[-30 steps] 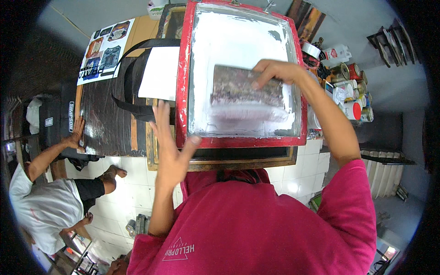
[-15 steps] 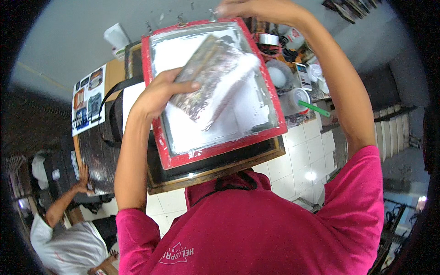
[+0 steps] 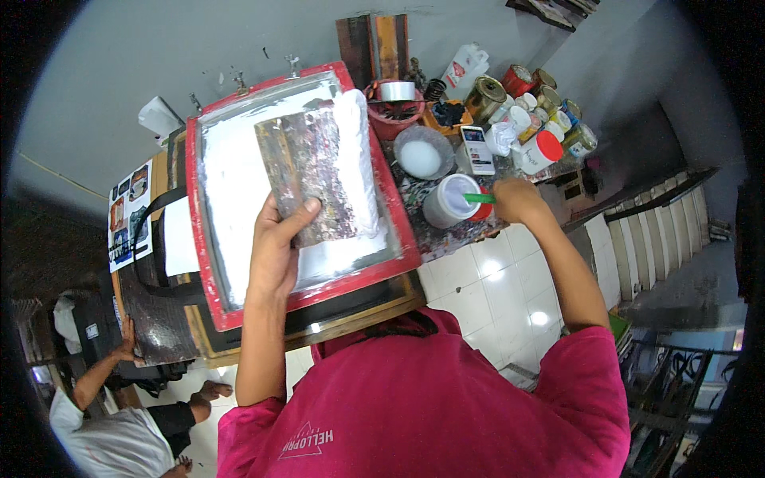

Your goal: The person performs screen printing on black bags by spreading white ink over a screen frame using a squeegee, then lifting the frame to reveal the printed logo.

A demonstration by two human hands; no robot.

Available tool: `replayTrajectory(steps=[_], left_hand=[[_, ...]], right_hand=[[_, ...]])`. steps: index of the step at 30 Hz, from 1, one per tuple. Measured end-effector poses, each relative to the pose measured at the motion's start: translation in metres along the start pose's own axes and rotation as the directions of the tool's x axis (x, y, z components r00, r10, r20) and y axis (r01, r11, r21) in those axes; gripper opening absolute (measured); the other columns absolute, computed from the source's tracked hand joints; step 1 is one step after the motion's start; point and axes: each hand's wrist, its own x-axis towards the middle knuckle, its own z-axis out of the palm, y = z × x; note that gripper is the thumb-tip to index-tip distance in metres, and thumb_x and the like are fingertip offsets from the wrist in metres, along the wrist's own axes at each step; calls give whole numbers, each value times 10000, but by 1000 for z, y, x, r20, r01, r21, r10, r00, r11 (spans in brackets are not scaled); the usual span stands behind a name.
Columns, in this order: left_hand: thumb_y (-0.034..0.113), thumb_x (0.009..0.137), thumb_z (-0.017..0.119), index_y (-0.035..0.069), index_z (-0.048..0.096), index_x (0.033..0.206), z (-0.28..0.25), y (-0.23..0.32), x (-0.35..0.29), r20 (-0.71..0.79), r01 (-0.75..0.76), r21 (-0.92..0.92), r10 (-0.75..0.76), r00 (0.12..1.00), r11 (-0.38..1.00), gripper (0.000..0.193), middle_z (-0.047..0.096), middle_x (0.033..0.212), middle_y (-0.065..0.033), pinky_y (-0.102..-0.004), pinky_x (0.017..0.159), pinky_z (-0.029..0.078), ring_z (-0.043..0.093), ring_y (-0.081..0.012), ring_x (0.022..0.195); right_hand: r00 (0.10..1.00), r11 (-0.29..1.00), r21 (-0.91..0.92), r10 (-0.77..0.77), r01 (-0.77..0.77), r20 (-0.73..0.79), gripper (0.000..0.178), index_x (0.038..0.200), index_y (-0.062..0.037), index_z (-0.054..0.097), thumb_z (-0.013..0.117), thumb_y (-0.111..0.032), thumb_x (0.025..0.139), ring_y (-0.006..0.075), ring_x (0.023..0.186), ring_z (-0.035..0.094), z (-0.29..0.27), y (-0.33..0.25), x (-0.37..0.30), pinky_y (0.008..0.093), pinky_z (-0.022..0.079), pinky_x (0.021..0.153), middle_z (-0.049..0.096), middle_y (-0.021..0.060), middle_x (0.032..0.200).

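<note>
My left hand (image 3: 275,251) grips a paint-stained squeegee (image 3: 307,171), thumb on top, above a screen printing frame (image 3: 204,271). Thick white ink (image 3: 355,159) coats the squeegee's right edge. The frame has a red border, and white ink is smeared over its mesh. To the right, my right hand (image 3: 519,201) is closed around the end of a green stick (image 3: 480,198), whose other end goes into a white tub (image 3: 443,209) of pale ink. Under the frame, a black board with a wooden edge (image 3: 319,336) shows at the near side.
Beside the tub are a bowl of white liquid (image 3: 423,153), a phone (image 3: 476,151), a red bucket (image 3: 390,119) and several ink jars and cans (image 3: 542,151). At left lie a black bag strap (image 3: 142,239) and a printed sheet (image 3: 130,211). A person's hand (image 3: 126,342) rests on the left board.
My right hand has come down from the frame's far edge to the green stick in the tub. My left hand has turned the squeegee more upright. The view has shifted right.
</note>
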Motion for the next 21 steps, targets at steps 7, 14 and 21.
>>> replayTrajectory(steps=[7,14,21], left_hand=[[-59,858,707,21,611,1252,87,-95,24,-39,21,13,-20,999,1000,414,704,1120,-80,-343,951,516,671,-168,990],[-124,830,631,15,574,1312,149,-139,45,-95,4,-162,-19,995,987,505,694,1174,-101,-353,936,529,675,-205,1020],[-136,759,611,4,639,1221,161,-161,60,-75,-41,-10,40,996,999,485,729,1073,-84,-330,923,521,685,-190,966]], right_hand=[[982,988,42,-145,151,-125,238,912,-19,732,662,-244,878,412,865,706,-25,69,-38,508,555,790,729,211,904],[925,872,392,-156,294,-347,169,911,-15,698,714,-183,900,340,682,642,-3,145,-76,424,481,633,681,184,812],[704,692,468,-84,550,-705,105,956,-20,660,699,-105,907,324,655,627,-6,175,-77,387,478,610,634,161,739]])
